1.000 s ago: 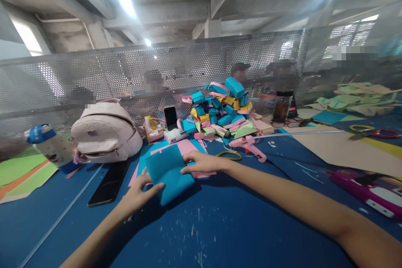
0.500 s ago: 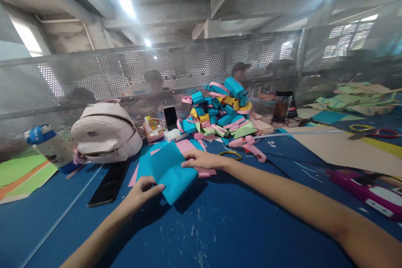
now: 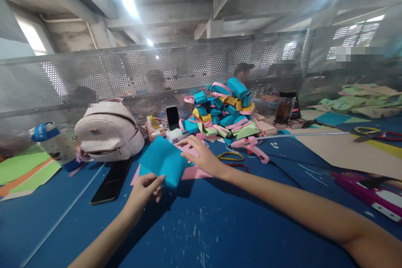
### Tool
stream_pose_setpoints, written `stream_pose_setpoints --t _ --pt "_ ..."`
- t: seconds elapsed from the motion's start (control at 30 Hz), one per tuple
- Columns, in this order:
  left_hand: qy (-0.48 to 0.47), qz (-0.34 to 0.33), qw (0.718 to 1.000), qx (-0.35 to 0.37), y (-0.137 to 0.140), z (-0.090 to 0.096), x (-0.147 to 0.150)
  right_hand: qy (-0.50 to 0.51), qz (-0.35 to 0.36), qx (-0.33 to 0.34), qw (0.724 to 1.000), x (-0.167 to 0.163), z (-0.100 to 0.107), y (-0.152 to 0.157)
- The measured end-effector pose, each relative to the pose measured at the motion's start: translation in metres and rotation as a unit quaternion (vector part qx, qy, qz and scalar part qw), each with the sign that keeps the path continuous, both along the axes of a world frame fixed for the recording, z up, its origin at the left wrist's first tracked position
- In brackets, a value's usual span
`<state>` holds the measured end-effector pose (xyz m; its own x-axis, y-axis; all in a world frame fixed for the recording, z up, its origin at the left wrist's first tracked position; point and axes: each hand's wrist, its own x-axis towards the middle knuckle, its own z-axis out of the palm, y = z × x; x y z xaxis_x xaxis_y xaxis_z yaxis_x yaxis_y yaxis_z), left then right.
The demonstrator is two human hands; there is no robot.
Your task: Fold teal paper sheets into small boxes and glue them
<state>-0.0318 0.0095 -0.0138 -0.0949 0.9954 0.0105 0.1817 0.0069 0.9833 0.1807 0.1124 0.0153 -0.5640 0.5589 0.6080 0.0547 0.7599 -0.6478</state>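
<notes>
A creased sheet of blue paper is held up over the table, tilted, with a fold across it. My left hand pinches its near lower edge between thumb and fingers. Beside the sheet's right edge, my right hand has its fingers stretched and apart, with nothing held. Pink paper lies on the table beneath and beyond the hands. Just to the right of my right hand rest yellow-handled scissors, partly hidden, and a pink glue gun.
Behind the hands rises a pile of folded paper pieces. A white backpack, a bottle and a black phone are on the left. A purple tool and beige sheets lie right. A perforated metal screen stands behind.
My right hand has let go of the blue paper and its fingers have opened. The paper has shifted slightly left and turned in my left hand's pinch. The red scissor handle is now uncovered.
</notes>
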Motion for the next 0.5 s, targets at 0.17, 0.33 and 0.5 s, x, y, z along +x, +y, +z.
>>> stream_pose_setpoints --t 0.17,0.33,0.5 --pt "-0.068 0.034 0.997 0.008 -0.003 -0.005 0.009 -0.091 0.005 0.157 0.983 -0.003 0.002 -0.024" --pt "-0.091 0.014 0.996 0.014 -0.005 -0.009 0.015 -0.123 -0.016 0.177 0.976 -0.009 -0.011 -0.028" --pt "-0.061 -0.008 0.998 0.035 -0.008 -0.006 0.015 -0.102 -0.006 0.129 0.986 -0.010 -0.015 -0.029"
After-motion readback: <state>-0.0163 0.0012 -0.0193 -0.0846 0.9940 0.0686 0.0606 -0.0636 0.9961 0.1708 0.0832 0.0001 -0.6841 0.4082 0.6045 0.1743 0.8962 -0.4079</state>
